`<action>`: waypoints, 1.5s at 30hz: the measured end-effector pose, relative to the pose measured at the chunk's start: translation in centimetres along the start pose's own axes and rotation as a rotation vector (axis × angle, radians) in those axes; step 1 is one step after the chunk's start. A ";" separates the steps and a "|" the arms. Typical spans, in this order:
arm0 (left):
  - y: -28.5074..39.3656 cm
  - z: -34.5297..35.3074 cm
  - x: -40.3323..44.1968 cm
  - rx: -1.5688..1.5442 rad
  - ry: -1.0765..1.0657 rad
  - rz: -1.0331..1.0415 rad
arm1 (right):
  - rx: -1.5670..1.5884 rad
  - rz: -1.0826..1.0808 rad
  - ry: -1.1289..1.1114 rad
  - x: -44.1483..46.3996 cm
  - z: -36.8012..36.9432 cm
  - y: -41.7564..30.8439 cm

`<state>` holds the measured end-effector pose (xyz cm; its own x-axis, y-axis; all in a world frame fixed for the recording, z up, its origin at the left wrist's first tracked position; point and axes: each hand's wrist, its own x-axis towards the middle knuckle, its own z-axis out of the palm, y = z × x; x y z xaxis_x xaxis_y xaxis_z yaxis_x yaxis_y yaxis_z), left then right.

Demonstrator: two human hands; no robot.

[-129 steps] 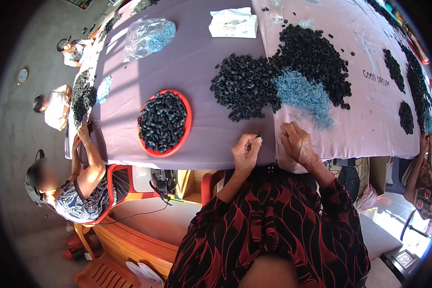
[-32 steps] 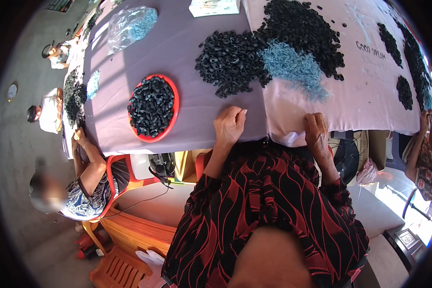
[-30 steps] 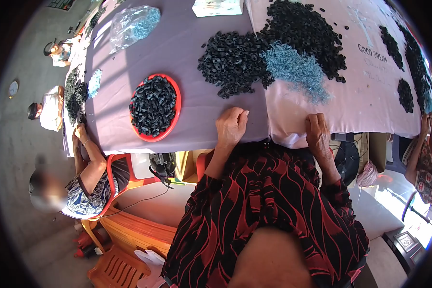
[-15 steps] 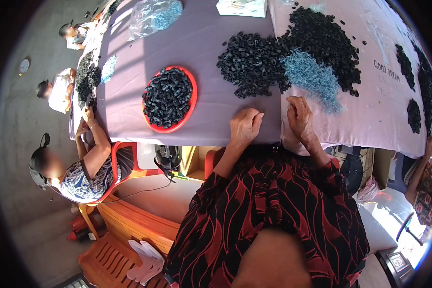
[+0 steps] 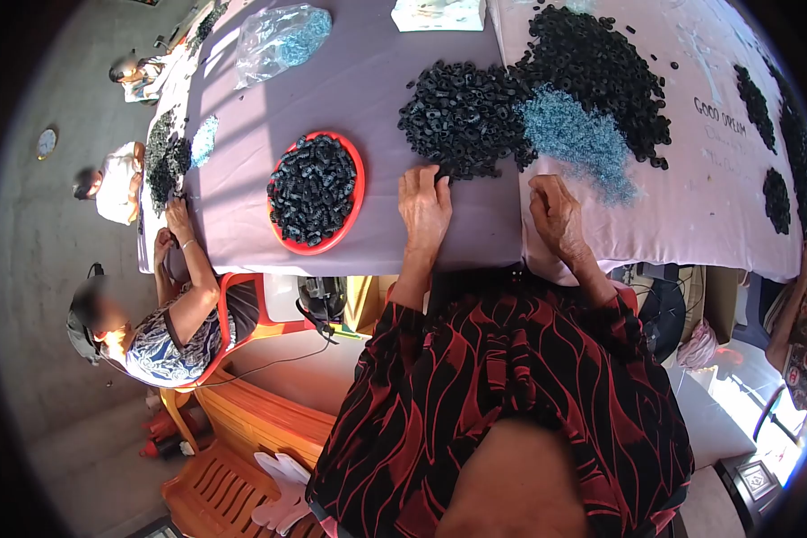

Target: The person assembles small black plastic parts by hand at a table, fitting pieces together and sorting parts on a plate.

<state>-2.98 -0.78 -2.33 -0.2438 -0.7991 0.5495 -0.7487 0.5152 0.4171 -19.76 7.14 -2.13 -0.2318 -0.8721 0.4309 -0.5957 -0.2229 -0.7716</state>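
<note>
My left hand (image 5: 424, 208) is at the near edge of a pile of black ring-like parts (image 5: 462, 117), its fingers curled over the purple cloth; whatever its fingertips hold is hidden. My right hand (image 5: 558, 218) rests over the pink cloth with bent fingers pressed together, just below a heap of small clear-blue pieces (image 5: 578, 139); what it holds is too small to tell. Behind that heap lies a larger black pile (image 5: 592, 67). To the left, a red round tray (image 5: 360, 193) is filled with black assembled-looking pieces (image 5: 312, 190).
A plastic bag (image 5: 262, 49) of blue pieces and a white tissue box (image 5: 438, 14) lie farther back. A person (image 5: 166, 336) sits at the left, others beyond. Another person's arm (image 5: 791, 300) shows at far right. Orange chairs (image 5: 215, 489) stand below left.
My left hand has moved forward and left to the black pile's edge. Earlier it held a black piece near the table edge. My right hand has shifted forward toward the blue heap. The view has shifted.
</note>
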 end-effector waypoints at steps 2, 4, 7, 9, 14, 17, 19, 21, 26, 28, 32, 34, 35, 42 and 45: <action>-0.3 0.2 0.3 -0.071 -0.043 -0.053 | -0.041 0.001 -0.025 0.0 0.0 0.1; -0.5 0.3 0.4 -0.121 -0.052 -0.106 | -0.042 -0.002 -0.020 0.0 0.0 0.2; -0.6 0.4 0.3 -0.210 -0.017 -0.153 | -0.039 -0.012 0.007 0.0 0.0 0.3; -0.6 0.2 0.1 -0.243 0.030 -0.148 | -0.031 -0.021 0.026 0.0 0.0 0.3; 0.0 -0.3 -0.8 -1.079 -0.003 -0.433 | -0.020 -0.052 0.070 0.0 0.2 1.1; 1.0 -0.5 -1.1 -1.484 -0.172 -0.508 | -0.008 0.064 0.024 -0.2 0.1 0.9; 1.6 -0.3 -1.4 -1.552 -0.302 -0.550 | 0.013 0.082 0.024 0.3 -0.2 0.2; 2.1 0.1 -1.6 -1.548 -0.392 -0.566 | 0.031 0.098 0.030 0.4 -0.3 0.0; 2.0 0.1 -1.6 -1.580 -0.443 -0.511 | 0.040 0.087 0.046 0.3 -0.5 -0.2; 1.9 0.0 -1.5 -1.609 -0.479 -0.499 | 0.069 0.067 0.061 0.2 -0.5 -0.2; 2.5 -0.1 -1.5 -1.585 -0.475 -0.489 | 0.163 0.095 0.071 -0.2 -0.6 -0.7; 2.7 -0.1 -1.4 -1.517 -0.486 -0.479 | 0.341 0.207 0.016 -0.5 -0.4 -0.6; 2.7 0.0 -1.5 -1.517 -0.487 -0.481 | 0.518 0.319 -0.038 -0.7 -0.3 -0.6; 2.5 0.1 -1.7 -1.414 -0.487 -0.410 | 0.679 0.159 -0.192 0.7 -0.1 -3.9; 2.4 0.4 -1.7 -1.416 -0.472 -0.397 | 0.517 0.056 -0.219 0.3 0.0 -4.4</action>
<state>-4.61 1.75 -2.53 -0.5475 -0.8326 0.0832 0.3008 -0.1031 0.9481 -17.25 7.84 1.44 -0.0540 -0.9466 0.3177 -0.1200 -0.3097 -0.9432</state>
